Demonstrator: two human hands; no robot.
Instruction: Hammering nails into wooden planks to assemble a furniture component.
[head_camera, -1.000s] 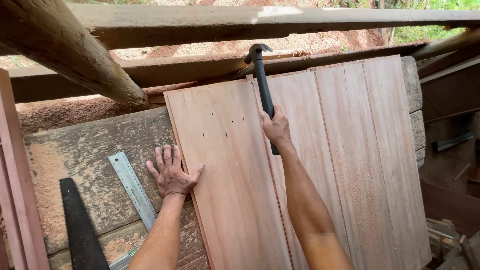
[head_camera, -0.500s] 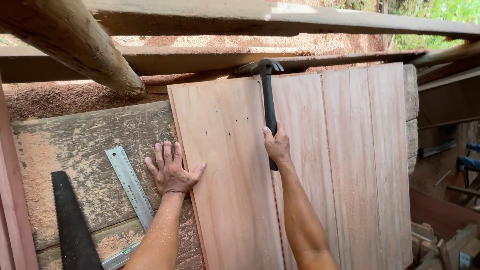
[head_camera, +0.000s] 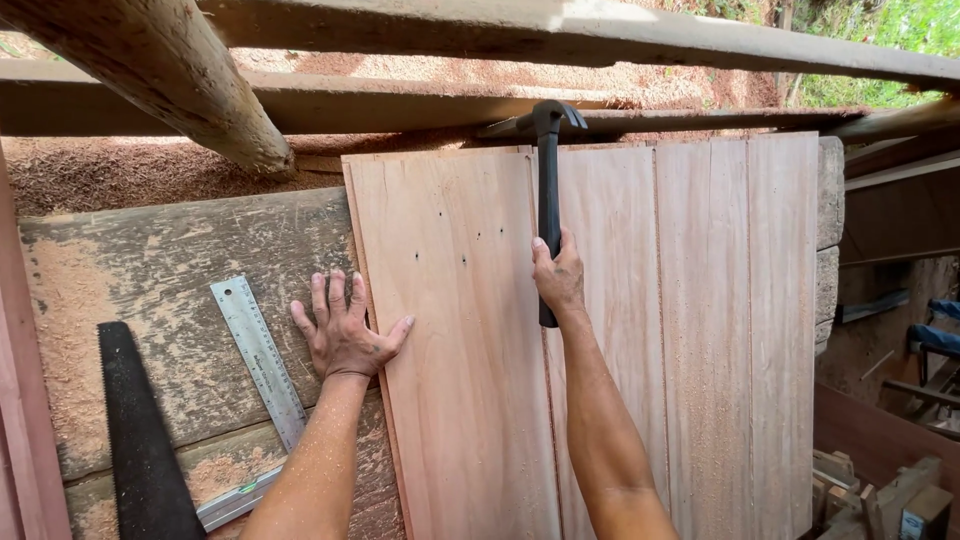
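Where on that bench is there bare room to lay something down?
Free: the dusty bench top above the steel square and saw blade, and the right-hand boards. Crowded: around the left hand, and around the right hand with the hammer.

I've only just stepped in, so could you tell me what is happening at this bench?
A person is working on a panel of joined wooden boards lying on a dusty workbench. The right hand grips a black claw hammer, its head at the panel's far edge. The left hand lies flat, pressing against the panel's left edge. A metal ruler and a black handsaw lie on the bench to the left.
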